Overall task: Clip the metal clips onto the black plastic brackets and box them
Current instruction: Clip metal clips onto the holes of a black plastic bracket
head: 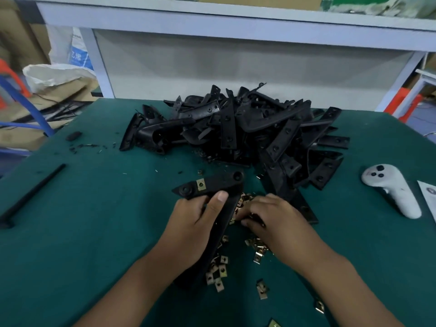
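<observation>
My left hand (195, 223) grips a black plastic bracket (212, 185), thumb on its top face. One brass metal clip (201, 184) sits on the bracket's near-left end. My right hand (273, 218) lies fingers-down on a scatter of loose metal clips (219, 270) on the green mat, its fingertips pinched among them; whether it holds one is hidden. A big pile of black brackets (247, 128) lies just beyond both hands. No box is in view.
A white handheld controller (394, 190) lies at the right, with a paper sheet (428, 197) beside it. A long black strip (33, 192) lies at the left edge of the green table (94, 232). Sacks and cardboard stand off the table's left side.
</observation>
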Available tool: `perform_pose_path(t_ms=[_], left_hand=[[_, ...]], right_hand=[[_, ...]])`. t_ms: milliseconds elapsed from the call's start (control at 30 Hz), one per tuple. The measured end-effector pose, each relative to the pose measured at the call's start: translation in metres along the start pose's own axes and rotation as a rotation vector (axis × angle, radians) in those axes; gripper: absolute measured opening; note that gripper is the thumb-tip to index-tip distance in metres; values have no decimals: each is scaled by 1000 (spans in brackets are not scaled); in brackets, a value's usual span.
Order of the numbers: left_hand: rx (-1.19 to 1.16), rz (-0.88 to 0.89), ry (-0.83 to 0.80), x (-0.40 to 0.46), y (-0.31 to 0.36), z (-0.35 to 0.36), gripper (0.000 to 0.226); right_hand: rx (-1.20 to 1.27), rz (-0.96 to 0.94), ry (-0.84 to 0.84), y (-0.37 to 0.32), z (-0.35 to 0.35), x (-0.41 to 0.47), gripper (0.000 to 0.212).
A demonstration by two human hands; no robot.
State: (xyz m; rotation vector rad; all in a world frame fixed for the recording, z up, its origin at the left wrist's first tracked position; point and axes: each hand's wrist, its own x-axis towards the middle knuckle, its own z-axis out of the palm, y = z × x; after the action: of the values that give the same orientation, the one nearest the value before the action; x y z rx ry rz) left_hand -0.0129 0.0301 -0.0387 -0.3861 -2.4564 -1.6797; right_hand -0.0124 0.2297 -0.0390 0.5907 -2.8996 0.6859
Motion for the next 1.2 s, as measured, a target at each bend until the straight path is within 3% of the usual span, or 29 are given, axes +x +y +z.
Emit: perform_pose_path(t_ms=[100, 267, 400, 500, 833, 1067, 1200], left_hand=[[-11, 5, -8, -1, 1, 1, 44], [-101, -21, -36, -1, 3, 0, 40], [-103, -7, -91, -3, 8, 2, 41], [-97, -5, -188, -4, 4, 3, 40], [-97, -13, -405, -9, 0, 5, 44], [-40, -15, -423, -11, -4, 8, 48], [-16, -2, -432, -11, -6, 9, 44]], right_hand=[[25, 41, 50, 1, 1, 1, 12], [378, 163, 250, 4, -4, 4, 26], [929, 320, 166, 4, -9, 6, 28], [1102, 339, 162, 2, -11, 8, 27], [1100, 274, 197, -7, -17, 6, 17], [1128, 204, 166, -8, -25, 4, 15], [973, 158, 125, -8, -24, 2, 13]])
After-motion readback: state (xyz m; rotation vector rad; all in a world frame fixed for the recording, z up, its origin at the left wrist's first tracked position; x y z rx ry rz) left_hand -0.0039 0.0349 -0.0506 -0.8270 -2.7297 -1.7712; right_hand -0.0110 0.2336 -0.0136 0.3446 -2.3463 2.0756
